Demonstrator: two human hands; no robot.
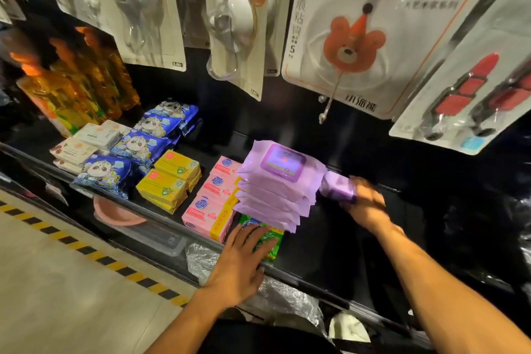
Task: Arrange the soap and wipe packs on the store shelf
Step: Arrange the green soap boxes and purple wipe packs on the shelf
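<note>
Black store shelf (359,253): stock fills the left and middle. Right of the big stack, the only pack showing is the one in hand.

Tall stack of lilac plastic wipe packs (275,190): mid-shelf, flip-lid pack on top. The edges are fanned rather than square, and the lower packs step out toward the front.

Blue panda-print wipe packs (138,147): overlapped row running front to back on the left, roughly in line.

Pink cardboard soap boxes (209,207): front-to-back row just left of the lilac stack, close against it. Looks placed.

Yellow cardboard soap boxes (169,181): stacked between the blue row and the pink row. Looks placed.

Green plastic pack (270,241): lies flat at the shelf's front edge beside the pink boxes, its rear part under the lilac overhang.

Left hand (238,267): flat, fingers spread, pressing down on the green pack.

Right hand (365,201): motion-blurred, fingers curled round a small darker-purple pack (339,187) just right of the lilac stack. Can't tell whether the pack touches the stack.

Progress estimate is late stage, since soap rows and blue wipes read as sorted. What's left, as far as it shows: seat the darker-purple pack, square the lilac stack, and settle the green pack into a row.
</note>
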